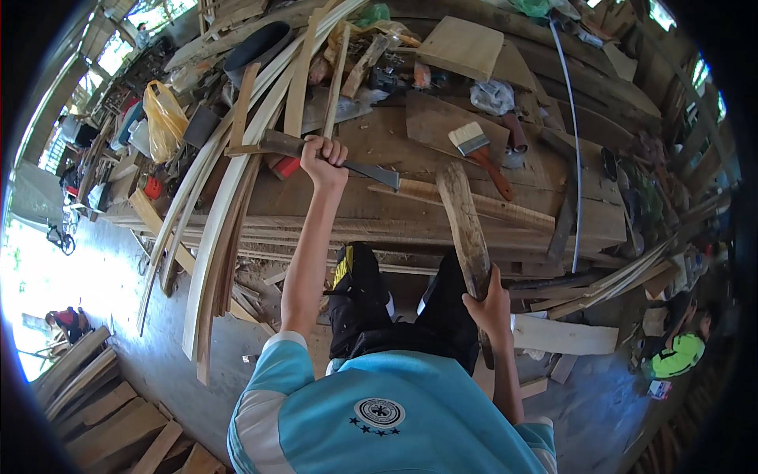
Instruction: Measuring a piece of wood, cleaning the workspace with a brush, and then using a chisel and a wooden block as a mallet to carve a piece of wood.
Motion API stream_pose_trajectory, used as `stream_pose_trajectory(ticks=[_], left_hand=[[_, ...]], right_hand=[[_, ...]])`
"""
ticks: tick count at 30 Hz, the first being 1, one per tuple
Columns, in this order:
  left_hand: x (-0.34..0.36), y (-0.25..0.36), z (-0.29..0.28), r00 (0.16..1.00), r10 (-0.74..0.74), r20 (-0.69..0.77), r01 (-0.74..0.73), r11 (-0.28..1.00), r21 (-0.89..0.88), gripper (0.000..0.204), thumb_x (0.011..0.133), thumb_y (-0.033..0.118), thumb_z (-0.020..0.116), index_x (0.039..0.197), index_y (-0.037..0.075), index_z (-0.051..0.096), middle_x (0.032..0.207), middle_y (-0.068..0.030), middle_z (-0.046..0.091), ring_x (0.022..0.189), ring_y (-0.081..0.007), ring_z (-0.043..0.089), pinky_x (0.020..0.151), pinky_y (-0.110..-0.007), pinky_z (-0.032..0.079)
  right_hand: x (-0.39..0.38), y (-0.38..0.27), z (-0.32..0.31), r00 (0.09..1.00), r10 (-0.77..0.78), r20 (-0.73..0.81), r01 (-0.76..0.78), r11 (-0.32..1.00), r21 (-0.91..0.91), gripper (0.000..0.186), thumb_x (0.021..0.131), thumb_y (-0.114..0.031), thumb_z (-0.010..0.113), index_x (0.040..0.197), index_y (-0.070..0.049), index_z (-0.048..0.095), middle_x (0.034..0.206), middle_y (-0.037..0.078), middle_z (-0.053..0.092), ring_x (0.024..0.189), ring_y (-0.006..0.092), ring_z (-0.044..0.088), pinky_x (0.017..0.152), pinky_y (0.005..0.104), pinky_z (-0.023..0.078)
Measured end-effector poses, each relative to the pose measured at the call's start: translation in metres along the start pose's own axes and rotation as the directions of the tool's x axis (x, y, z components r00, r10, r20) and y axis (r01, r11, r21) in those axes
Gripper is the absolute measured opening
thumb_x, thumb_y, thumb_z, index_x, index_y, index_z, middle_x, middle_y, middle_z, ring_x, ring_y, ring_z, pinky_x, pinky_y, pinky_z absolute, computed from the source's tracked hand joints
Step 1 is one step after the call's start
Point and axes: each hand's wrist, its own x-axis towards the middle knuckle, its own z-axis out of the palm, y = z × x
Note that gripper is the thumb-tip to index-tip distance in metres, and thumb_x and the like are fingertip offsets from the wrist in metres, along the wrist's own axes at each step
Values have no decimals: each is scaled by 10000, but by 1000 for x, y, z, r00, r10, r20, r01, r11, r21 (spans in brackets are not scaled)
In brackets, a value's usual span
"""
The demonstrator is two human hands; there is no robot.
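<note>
My left hand is closed around a chisel above the bench. Its wooden handle sticks out to the left of my fist, and the flat metal blade points right. The blade's end is by the left end of a narrow wooden strip on the bench; I cannot tell if they touch. My right hand grips a worn wooden club near its lower part. The club's broad end tilts up and away over the strip. A paintbrush with pale bristles lies just beyond it.
The wooden bench crosses in front of me. Long bent strips hang over its left side. A yellow plastic bag, a dark bucket and a square board lie at the back. A person in bright yellow-green is at far right.
</note>
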Motion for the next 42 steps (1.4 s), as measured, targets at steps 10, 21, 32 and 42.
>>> stream_pose_trajectory(ticks=[10, 21, 32, 42], left_hand=[[-11, 3, 50, 995, 85, 49, -96, 957, 273, 111, 801, 78, 546, 780, 48, 441, 649, -36, 467, 527, -155, 481, 488, -291, 416], [-7, -25, 57, 952, 295, 81, -295, 815, 499, 202, 796, 86, 587, 735, 71, 395, 546, 0, 425, 374, -96, 403, 346, -240, 302], [-3, -36, 67, 937, 303, 173, -345, 729, 591, 190, 814, 67, 553, 892, 60, 380, 575, -11, 449, 378, -81, 393, 339, -241, 301], [2, -51, 57, 850, 463, 251, -477, 472, 741, 335, 798, 107, 582, 1055, -36, 421, 843, -87, 537, 758, -104, 490, 651, -200, 378]], right_hand=[[1, -2, 12, 1000, -18, 11, 19, 998, -55, 650, 628, -127, 631, 1181, -31, 305, 837, 279, 565, 813, 443, 533, 682, 469, 445], [-4, 4, 21, 998, -28, -61, 26, 999, -30, 655, 619, -125, 640, 1176, -32, 309, 819, 279, 562, 790, 440, 535, 668, 476, 446], [-2, 10, 24, 995, -54, -86, 52, 998, -21, 653, 627, -129, 642, 1177, -22, 306, 816, 280, 561, 789, 438, 534, 675, 474, 447], [-2, 15, 27, 993, -61, -99, 58, 998, -37, 666, 626, -136, 644, 1185, -11, 305, 842, 267, 565, 792, 429, 540, 684, 463, 451]])
